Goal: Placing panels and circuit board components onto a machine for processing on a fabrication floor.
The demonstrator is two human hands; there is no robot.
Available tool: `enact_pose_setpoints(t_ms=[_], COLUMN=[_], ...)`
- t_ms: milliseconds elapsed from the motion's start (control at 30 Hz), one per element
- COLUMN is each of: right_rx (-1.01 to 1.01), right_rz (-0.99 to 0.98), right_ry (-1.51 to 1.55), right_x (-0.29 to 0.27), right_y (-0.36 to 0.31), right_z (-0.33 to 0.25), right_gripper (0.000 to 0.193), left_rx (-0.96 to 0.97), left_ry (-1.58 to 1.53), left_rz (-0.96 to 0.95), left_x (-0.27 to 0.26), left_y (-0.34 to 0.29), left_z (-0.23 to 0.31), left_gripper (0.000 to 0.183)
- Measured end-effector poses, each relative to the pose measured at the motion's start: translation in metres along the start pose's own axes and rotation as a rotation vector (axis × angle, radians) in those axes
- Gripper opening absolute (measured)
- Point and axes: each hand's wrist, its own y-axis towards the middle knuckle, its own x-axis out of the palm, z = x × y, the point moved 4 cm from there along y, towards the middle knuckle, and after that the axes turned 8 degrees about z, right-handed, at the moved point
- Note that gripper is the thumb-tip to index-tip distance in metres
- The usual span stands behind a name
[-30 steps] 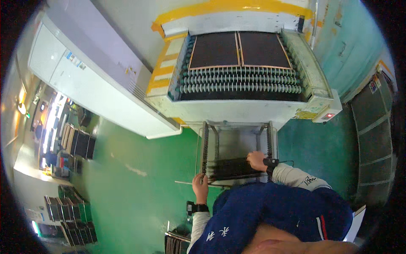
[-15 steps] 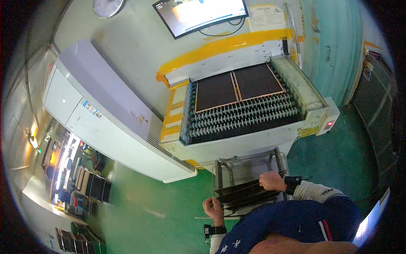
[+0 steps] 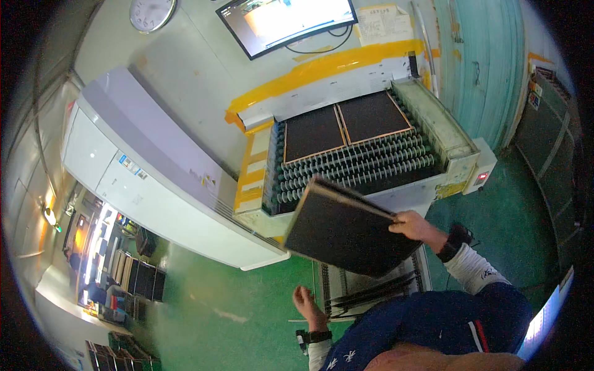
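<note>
My right hand (image 3: 413, 226) is closed on the edge of a dark flat panel (image 3: 352, 232) with copper-coloured borders. The panel is tilted and raised above the rack (image 3: 326, 281), which holds several more dark panels (image 3: 371, 297) standing in its slots. My left hand (image 3: 307, 307), its fingers stretched and holding nothing, is beside the rack's left side. Beyond the lifted panel is a roller conveyor (image 3: 365, 170). Two dark panels, a left one (image 3: 314, 133) and a right one (image 3: 375, 117), lie side by side on its rollers. The lifted panel hides part of the conveyor's front edge.
A tall white cabinet unit (image 3: 161, 191) stands left of the conveyor. On the conveyor's right is a control box (image 3: 484, 170) with a red light. A screen (image 3: 288, 21) and a clock (image 3: 151, 12) hang on the wall. Dark mesh frames (image 3: 544, 142) lean at the far right.
My right hand has lifted a panel out of the rack, up toward the conveyor. My left hand has stayed beside the rack, its fingers now straighter.
</note>
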Motion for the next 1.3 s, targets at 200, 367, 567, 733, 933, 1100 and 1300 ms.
enact_pose_setpoints(t_ms=[200,367,567,733,933,1100,1300], right_rx=[0.583,0.686,0.78,0.738,0.577,0.328,0.211], right_rz=[-0.049,-0.096,-0.096,-0.072,0.086,0.068,0.151], right_ry=[0.893,1.166,1.092,1.126,0.892,0.559,0.723], right_x=[0.012,0.039,0.065,0.053,0.015,-0.024,-0.069], right_y=[0.019,0.037,0.056,0.053,0.053,0.048,-0.013], right_z=[-0.009,-0.002,0.009,-0.028,-0.001,0.121,0.157], right_gripper=[0.029,0.034,0.039,0.036,0.027,0.021,0.029], left_rx=[-0.466,-0.64,-0.591,-0.599,-0.576,-0.559,-0.499], left_ry=[-0.159,-0.439,-0.509,-0.61,-0.618,-0.615,-0.631], left_rz=[-0.365,-0.599,-0.57,-0.623,-0.615,-0.606,-0.562], left_x=[0.023,0.028,0.053,0.076,0.085,0.1,0.111], left_y=[-0.009,-0.006,-0.004,0.011,0.035,0.045,0.042], left_z=[-0.055,-0.064,-0.029,-0.013,-0.015,-0.008,0.005], left_gripper=[0.04,0.037,0.031,0.029,0.032,0.034,0.029])
